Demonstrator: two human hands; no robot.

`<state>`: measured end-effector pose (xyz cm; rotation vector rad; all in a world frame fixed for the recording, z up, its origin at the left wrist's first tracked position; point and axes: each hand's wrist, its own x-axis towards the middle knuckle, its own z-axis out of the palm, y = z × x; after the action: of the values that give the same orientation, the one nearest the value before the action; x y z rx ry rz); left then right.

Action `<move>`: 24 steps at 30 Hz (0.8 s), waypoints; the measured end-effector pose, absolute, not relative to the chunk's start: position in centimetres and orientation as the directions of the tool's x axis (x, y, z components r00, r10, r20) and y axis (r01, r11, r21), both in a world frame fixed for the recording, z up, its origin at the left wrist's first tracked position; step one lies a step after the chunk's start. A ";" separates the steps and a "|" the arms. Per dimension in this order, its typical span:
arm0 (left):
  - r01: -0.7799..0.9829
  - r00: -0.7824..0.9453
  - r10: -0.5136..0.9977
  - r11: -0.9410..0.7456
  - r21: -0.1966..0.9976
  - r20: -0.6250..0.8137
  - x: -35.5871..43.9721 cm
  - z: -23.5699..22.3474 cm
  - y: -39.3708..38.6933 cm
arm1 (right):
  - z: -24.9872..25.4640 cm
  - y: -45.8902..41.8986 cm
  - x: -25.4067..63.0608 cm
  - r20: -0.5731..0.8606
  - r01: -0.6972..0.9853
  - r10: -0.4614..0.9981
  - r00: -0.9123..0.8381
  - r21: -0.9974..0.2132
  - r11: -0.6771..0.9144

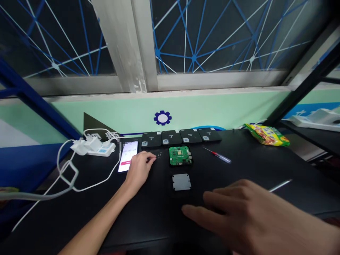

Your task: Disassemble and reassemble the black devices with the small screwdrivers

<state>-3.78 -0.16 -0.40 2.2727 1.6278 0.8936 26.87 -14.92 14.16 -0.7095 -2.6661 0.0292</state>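
My left hand (139, 167) is beside the phone (128, 157), thumb and index fingertip pinched together at the edge of several tiny screws (159, 155). Whatever is between those fingertips is too small to make out. Large and near the camera, my right hand (239, 212) hovers over the front of the table, fingers stretched out, holding nothing. A green circuit board (180, 156) sits in a black case between the hands, farther back. In front of it lies a grey metal-faced square cover (181, 182).
Several black boxes (151, 139) line the wall. A screwdriver (219, 156) lies right of the board, and a thin metal tool (281, 185) is partly behind my right hand. White cables run from a power strip (102, 147) at left. A yellow-green snack bag (267, 135) lies back right.
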 end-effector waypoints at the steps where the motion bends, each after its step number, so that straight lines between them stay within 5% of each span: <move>1: 0.789 0.212 0.911 -0.373 0.489 0.352 -3.7 -0.3 -0.2 | 13.9 -14.4 26.4 0.286 0.494 0.498 -0.819 -0.091 0.865; 7: 0.788 0.225 0.905 -0.386 0.479 0.360 -3.4 0.1 -0.7 | 7.2 -13.1 26.4 0.194 0.605 0.597 -0.778 -0.022 0.796; 14: 0.782 0.225 0.906 -0.387 0.488 0.359 -3.3 -0.2 -0.4 | 2.9 -14.7 23.9 0.329 0.570 0.530 -0.781 0.030 0.821; 19: 0.747 0.180 0.840 -0.455 0.485 0.512 -1.6 2.2 -3.1 | 2.9 -13.9 22.2 0.273 0.593 0.573 -0.773 -0.013 0.805; 24: 0.324 0.671 0.561 -0.810 0.489 0.485 2.8 5.2 -7.8 | 4.6 -12.1 21.5 0.186 0.625 0.622 -0.761 -0.047 0.779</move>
<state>2.76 -7.77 5.20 2.5234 0.6966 0.9070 21.50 -12.12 4.64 -0.9840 -2.7801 -0.0259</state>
